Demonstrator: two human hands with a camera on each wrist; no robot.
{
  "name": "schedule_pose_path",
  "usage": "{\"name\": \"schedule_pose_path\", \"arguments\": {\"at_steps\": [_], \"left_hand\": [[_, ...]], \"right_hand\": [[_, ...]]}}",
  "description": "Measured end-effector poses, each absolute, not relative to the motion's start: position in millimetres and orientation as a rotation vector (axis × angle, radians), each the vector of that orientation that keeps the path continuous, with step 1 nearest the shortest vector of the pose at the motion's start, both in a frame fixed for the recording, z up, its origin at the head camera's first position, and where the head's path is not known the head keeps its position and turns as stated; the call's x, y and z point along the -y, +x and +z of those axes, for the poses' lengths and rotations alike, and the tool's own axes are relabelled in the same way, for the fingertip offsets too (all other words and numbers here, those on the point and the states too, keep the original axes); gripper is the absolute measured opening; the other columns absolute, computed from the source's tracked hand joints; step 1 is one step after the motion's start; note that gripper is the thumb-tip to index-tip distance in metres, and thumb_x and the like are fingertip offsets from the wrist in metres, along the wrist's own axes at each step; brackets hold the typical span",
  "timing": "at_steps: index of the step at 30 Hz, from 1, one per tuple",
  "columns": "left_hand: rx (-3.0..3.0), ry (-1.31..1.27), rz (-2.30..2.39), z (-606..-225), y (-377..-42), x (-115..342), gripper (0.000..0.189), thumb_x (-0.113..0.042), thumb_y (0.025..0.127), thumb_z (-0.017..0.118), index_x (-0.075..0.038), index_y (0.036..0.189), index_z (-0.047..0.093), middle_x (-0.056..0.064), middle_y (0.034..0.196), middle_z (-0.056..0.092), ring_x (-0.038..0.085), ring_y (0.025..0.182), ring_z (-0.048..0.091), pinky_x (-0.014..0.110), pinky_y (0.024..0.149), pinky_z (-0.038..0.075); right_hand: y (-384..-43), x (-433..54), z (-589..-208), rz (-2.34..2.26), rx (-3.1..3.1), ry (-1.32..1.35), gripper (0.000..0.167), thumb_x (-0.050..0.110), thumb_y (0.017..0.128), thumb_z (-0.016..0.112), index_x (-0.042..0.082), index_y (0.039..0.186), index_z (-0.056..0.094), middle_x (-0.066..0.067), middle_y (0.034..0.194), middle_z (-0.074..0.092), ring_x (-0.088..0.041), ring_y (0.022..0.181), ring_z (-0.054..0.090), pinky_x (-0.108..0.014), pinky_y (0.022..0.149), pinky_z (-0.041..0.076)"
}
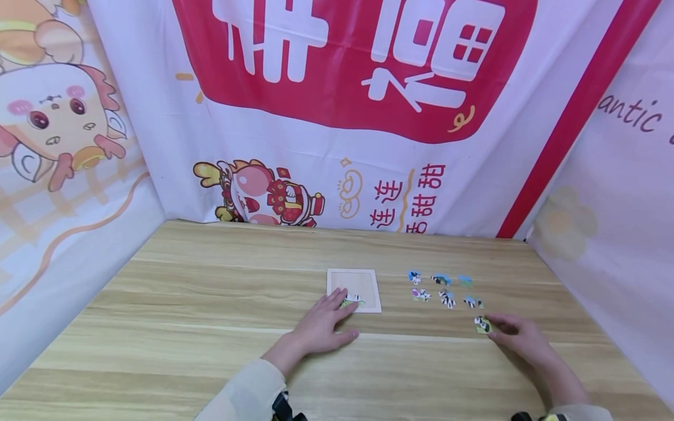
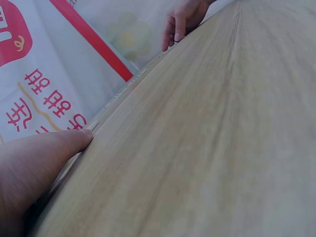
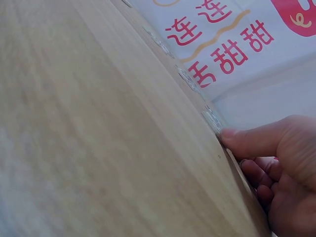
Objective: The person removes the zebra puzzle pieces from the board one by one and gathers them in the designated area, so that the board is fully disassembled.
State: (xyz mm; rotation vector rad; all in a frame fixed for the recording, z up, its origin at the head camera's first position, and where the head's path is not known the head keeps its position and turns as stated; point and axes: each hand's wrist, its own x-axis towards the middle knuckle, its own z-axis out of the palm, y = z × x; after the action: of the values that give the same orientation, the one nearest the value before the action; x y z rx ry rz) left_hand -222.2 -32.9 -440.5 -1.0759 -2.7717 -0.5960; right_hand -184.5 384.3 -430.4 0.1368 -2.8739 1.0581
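Observation:
My left hand (image 1: 322,328) lies with fingers spread over the lower left of a pale square puzzle tray (image 1: 372,292). Beside its fingertips, a green and white puzzle piece (image 1: 354,299) sits in the tray's bottom part, partly covered by the fingers. Off to the right, my right hand (image 1: 520,338) pinches a green, black and white puzzle piece (image 1: 481,324) by its right edge, low at the tabletop. The right wrist view has the thumb (image 3: 247,140) extended to the piece, with the other fingers curled below it.
Several loose puzzle pieces (image 1: 447,299) in blue, black and white lie in two rows between the tray and my right hand. The wooden table (image 1: 210,280) ends at a printed cloth backdrop (image 1: 337,146), with cloth walls on both sides.

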Motion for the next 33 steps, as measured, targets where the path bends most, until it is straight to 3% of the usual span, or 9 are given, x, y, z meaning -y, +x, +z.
{"name": "schedule_pose_path", "arguments": {"at_steps": [6, 9, 18, 26, 33], "left_hand": [[2.779, -1.073, -0.610, -439.8, -222.0, 33.8, 0.059, -0.050, 0.083, 0.043, -0.013, 0.129, 0.041, 0.016, 0.138, 0.023, 0.028, 0.127, 0.015, 0.042, 0.101, 0.014], [2.784, -1.069, -0.614, -439.9, -222.2, 34.0, 0.059, -0.050, 0.083, 0.043, -0.014, 0.130, 0.041, 0.016, 0.138, 0.023, 0.027, 0.127, 0.014, 0.042, 0.101, 0.014], [2.783, -1.057, -0.644, -439.0, -221.5, 34.6, 0.058, -0.049, 0.083, 0.045, -0.014, 0.129, 0.042, 0.015, 0.138, 0.023, 0.026, 0.127, 0.014, 0.041, 0.101, 0.013], [2.773, -1.050, -0.654, -439.5, -221.9, 33.9, 0.059, -0.050, 0.082, 0.046, -0.015, 0.129, 0.042, 0.014, 0.138, 0.023, 0.026, 0.127, 0.014, 0.040, 0.101, 0.012], [2.772, -1.021, -0.665, -439.2, -222.5, 36.6, 0.064, -0.051, 0.079, 0.050, -0.013, 0.129, 0.042, 0.017, 0.138, 0.021, 0.030, 0.127, 0.013, 0.044, 0.100, 0.013]], "right_hand": [[-184.8, -386.7, -429.1, 1.584, 2.746, -0.001, 0.054, 0.015, 0.075, 0.065, -0.006, 0.120, 0.043, -0.014, 0.103, 0.053, -0.013, 0.087, 0.050, -0.026, 0.076, 0.041], [-185.9, -387.6, -425.3, 1.967, 2.567, -0.066, 0.060, 0.010, 0.077, 0.063, -0.010, 0.125, 0.033, -0.016, 0.108, 0.048, -0.012, 0.091, 0.050, -0.024, 0.080, 0.043], [-193.0, -370.8, -393.6, 1.400, 2.732, 0.210, 0.050, 0.018, 0.084, 0.057, -0.009, 0.122, 0.040, -0.026, 0.107, 0.051, -0.001, 0.085, 0.051, -0.017, 0.072, 0.042], [-209.3, -328.9, -378.1, 1.531, 2.737, 0.250, 0.051, 0.025, 0.082, 0.059, -0.001, 0.124, 0.043, -0.021, 0.111, 0.050, -0.017, 0.094, 0.050, -0.023, 0.075, 0.044], [-225.0, -282.7, -376.5, 1.673, 2.674, 0.380, 0.042, 0.015, 0.081, 0.061, -0.002, 0.118, 0.049, -0.024, 0.106, 0.051, -0.023, 0.091, 0.051, -0.026, 0.074, 0.045]]}}
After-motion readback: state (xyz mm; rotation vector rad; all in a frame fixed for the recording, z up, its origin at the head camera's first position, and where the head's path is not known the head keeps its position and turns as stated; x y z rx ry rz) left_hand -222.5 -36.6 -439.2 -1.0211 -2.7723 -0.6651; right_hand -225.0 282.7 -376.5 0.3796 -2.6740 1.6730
